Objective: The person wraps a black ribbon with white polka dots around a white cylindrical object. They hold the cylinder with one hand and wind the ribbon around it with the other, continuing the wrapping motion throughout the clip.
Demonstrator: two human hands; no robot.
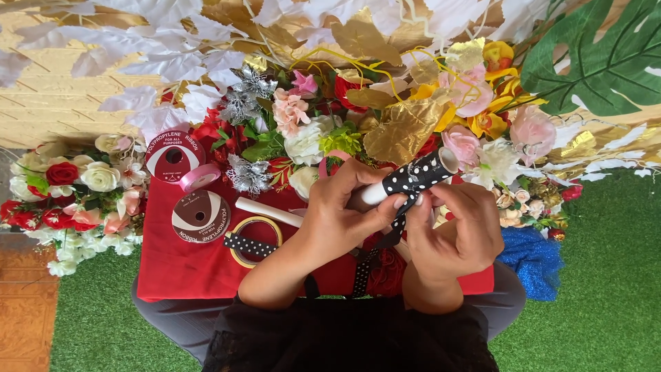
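Note:
My left hand [344, 213] grips the bare end of a white tube [375, 193], held level above my lap. Black ribbon with white dots [413, 177] is wound around the tube's right part. My right hand [458, 227] pinches that ribbon against the tube with thumb and fingertips. A loose tail of the dotted ribbon [365, 265] hangs down between my wrists. A red cloth [182, 265] covers my lap under both hands.
On the cloth lie a second white tube [268, 212], a yellow-rimmed spool of dotted ribbon [253, 242], a pink ribbon roll [198, 178] and two round spools. Artificial flowers [69, 193] and gold leaves [403, 131] crowd around. Blue glitter mesh [533, 258] lies on green turf.

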